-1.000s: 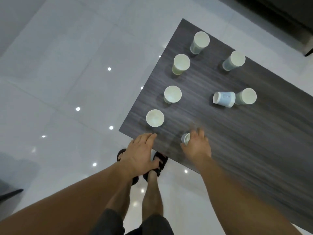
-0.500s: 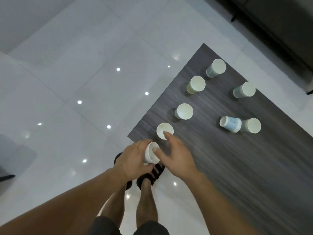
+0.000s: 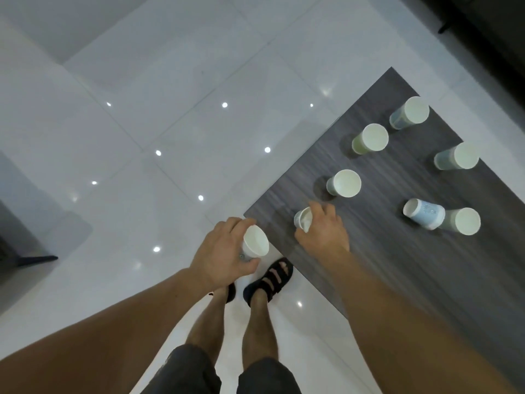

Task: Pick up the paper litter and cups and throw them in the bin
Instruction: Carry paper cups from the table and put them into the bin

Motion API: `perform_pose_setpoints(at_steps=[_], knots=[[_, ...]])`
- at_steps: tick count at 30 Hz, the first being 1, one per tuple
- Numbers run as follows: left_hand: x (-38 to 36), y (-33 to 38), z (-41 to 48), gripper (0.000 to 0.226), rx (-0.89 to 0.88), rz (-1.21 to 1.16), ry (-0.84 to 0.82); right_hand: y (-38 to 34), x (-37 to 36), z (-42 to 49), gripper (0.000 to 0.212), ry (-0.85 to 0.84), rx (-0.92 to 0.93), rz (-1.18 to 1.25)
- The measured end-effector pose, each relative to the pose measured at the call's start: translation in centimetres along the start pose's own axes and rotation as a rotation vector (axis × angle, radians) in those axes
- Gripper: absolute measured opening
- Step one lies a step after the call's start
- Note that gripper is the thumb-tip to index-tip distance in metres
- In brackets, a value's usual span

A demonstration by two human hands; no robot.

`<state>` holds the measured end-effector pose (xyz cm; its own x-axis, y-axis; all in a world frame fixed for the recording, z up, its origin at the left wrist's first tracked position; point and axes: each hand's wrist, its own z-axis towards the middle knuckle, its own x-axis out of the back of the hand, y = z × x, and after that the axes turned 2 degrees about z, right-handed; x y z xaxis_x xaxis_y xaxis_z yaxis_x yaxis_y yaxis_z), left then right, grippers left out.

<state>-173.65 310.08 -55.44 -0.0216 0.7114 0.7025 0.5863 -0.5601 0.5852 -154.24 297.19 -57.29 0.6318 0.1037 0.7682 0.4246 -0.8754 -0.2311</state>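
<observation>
My left hand (image 3: 224, 254) grips a white paper cup (image 3: 255, 243) just off the near corner of the dark wooden table (image 3: 397, 265). My right hand (image 3: 324, 231) closes its fingers round a second paper cup (image 3: 303, 220) standing at the table's near corner. Several more paper cups remain on the table: an upright one (image 3: 344, 184) just beyond my right hand, a greenish one (image 3: 370, 138), two bluish ones (image 3: 410, 112) (image 3: 458, 156), and a tipped blue cup (image 3: 424, 214) lying against another cup (image 3: 463, 221). No bin is in view.
The glossy white tile floor (image 3: 170, 123) spreads to the left and ahead. My sandalled feet (image 3: 270, 280) stand at the table's corner. A dark object (image 3: 25, 257) lies at the left edge, and dark furniture (image 3: 483, 21) fills the top right.
My right hand left the cup in my left hand and moved forward onto the nearest standing cup. The view has swung left, so the table sits further right.
</observation>
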Motion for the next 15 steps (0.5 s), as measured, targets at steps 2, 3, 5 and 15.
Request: perform_pose_setpoints(at_steps=[2, 3, 5, 15], knots=[[1.3, 1.3, 0.1, 0.078, -0.013, 0.021, 0.005, 0.3, 1.4, -1.9, 0.069, 0.039, 0.005, 0.023], [2.0, 2.1, 0.2, 0.078, -0.020, 0.023, 0.011, 0.4, 2.2, -2.9, 0.070, 0.049, 0.005, 0.030], [3.4, 3.9, 0.1, 0.079, -0.026, 0.002, 0.025, 0.9, 3.8, -4.9, 0.071, 0.061, -0.021, 0.065], [9.4, 15.2, -0.7, 0.085, -0.261, 0.119, -0.014, 3.1, 12.9, -15.4, 0.071, 0.204, -0.156, 0.097]])
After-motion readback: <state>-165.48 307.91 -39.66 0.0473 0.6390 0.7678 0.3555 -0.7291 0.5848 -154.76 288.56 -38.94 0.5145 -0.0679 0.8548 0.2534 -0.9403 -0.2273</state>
